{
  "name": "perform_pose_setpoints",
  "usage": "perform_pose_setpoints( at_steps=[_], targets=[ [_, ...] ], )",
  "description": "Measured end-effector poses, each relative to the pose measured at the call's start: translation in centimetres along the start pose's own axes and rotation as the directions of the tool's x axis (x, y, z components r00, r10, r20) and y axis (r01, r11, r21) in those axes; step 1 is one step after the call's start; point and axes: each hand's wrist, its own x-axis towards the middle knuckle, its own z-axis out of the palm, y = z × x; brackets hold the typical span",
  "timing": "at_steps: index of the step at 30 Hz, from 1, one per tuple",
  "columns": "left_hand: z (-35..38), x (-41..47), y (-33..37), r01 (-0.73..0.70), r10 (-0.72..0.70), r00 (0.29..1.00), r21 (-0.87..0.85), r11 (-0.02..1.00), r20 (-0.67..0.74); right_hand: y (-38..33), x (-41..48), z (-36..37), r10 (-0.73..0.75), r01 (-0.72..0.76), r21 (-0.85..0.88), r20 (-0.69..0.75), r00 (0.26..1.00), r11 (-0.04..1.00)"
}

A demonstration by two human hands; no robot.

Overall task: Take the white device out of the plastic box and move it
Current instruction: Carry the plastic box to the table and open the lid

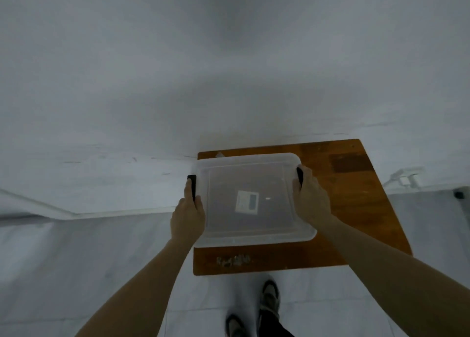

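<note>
Nearest the camera: two shoes [256, 311] on a pale tiled floor [101, 273], toes toward the surface. Both bare forearms reach forward from the lower corners.

Wooden surface [356, 209], brown, small, set against a white wall [229, 70]; a scuffed pale patch near its front edge.

Plastic box [254, 199], translucent, lid on, sits on the left part of the surface, its left side at or slightly past the surface's left edge. Black latch [192, 186] on the left side, another black latch [300, 175] on the right side.

Left hand [188, 217] closed around the box's left side, thumb lying along the latch there. Right hand [309, 197] closed on the box's right side, fingers curled over the rim at the latch.

White device [247, 201]: seen dimly through the lid, a small pale rectangle with a dark panel on one part, lying on the box floor about mid-box. Detail too blurred to read.

Far right, beyond the surface: a pale fixture [404, 179] low on the wall, shape unclear.
</note>
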Motion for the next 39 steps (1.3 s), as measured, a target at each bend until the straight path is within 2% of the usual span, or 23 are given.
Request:
perform_pose_setpoints(
  at_steps=[6, 11, 15, 24, 33, 39],
  targets=[
    [-0.7, 0.1, 0.5, 0.018, -0.019, 0.999, 0.017, 1.000, 0.027, -0.3, 0.9, -0.7, -0.020, 0.019, 0.012, 0.082, 0.996, 1.000],
    [-4.1, 1.1, 1.6, 0.037, -0.037, 0.997, 0.008, 0.999, -0.075, -3.8, 4.0, -2.7, -0.130, 0.128, 0.023, 0.109, 0.985, 0.991],
    [-9.5, 1.9, 1.8, 0.089, -0.091, 0.982, -0.020, 0.996, -0.168, -9.7, 6.6, -4.6, -0.274, 0.271, 0.040, 0.115, 0.955, 0.962],
    [-24.3, 1.3, 1.1, 0.116, -0.125, 0.931, -0.049, 0.992, -0.343, -24.4, 7.4, -8.7, -0.483, 0.478, 0.077, 0.090, 0.871, 0.875],
    [-35.6, -7.2, -6.8, 0.244, -0.246, 0.843, -0.066, 0.967, -0.479, -37.7, -0.9, -7.2, -0.618, 0.614, 0.080, 0.150, 0.771, 0.785],
    [-41.8, -16.6, -15.6, 0.408, -0.396, 0.721, -0.113, 0.906, -0.569, -47.0, -10.9, -2.5, -0.733, 0.717, 0.160, 0.213, 0.646, 0.679]
  ],
)
